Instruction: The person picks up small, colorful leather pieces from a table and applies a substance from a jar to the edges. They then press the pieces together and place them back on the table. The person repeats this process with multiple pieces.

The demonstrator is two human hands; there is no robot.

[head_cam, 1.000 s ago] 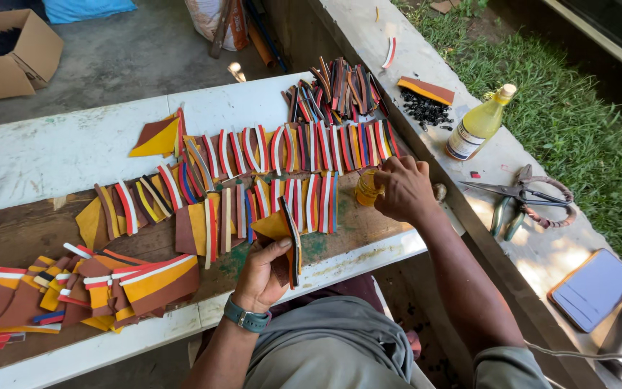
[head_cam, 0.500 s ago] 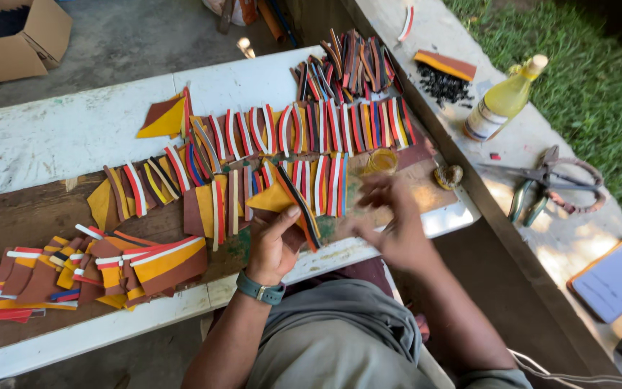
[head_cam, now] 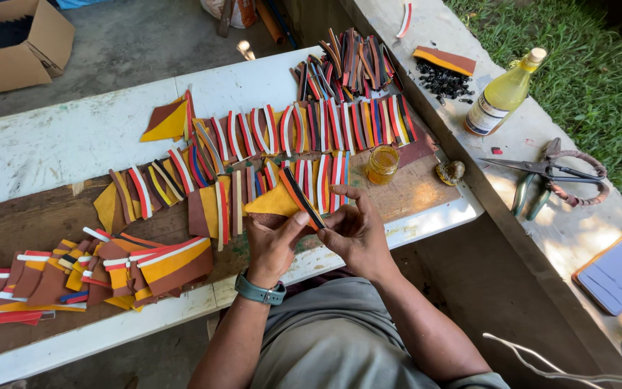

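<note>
both hands met just above the near edge of the white workbench [head_cam: 73, 144]; left hand [head_cam: 271, 245], w/ a grey-green watch at the wrist, pinched a yellow-and-brown wedge piece [head_cam: 275, 202] between thumb and fingers, point tilted up toward the rows; right hand [head_cam: 354, 234] had its fingertips closed on the thin striped edge strip [head_cam: 300, 198] (black/orange) running along the wedge's right side, so both hands were grasping the same piece, neither one slack; the piece hung in the air over the brown board [head_cam: 412, 191], just in front of the laid-out rows of curved striped strips [head_cam: 304, 130], not touching them; it looked light, thin and bendy, prob. leather or rubber sheet, soft enough to flex but not fragile; the strip's edge seemed the weak spot if glue was wet, so best held flat across the wide yellow face, fingers clear of the seam; small jar of amber liquid [head_cam: 382, 164] stood just right of the hands; yellow bottle [head_cam: 502, 94] and shears [head_cam: 548, 176] lay well apart on the concrete ledge [head_cam: 570, 238]; stacked finished wedges [head_cam: 160, 263] sat to the left; cardboard box [head_cam: 16, 50] far back.
</note>
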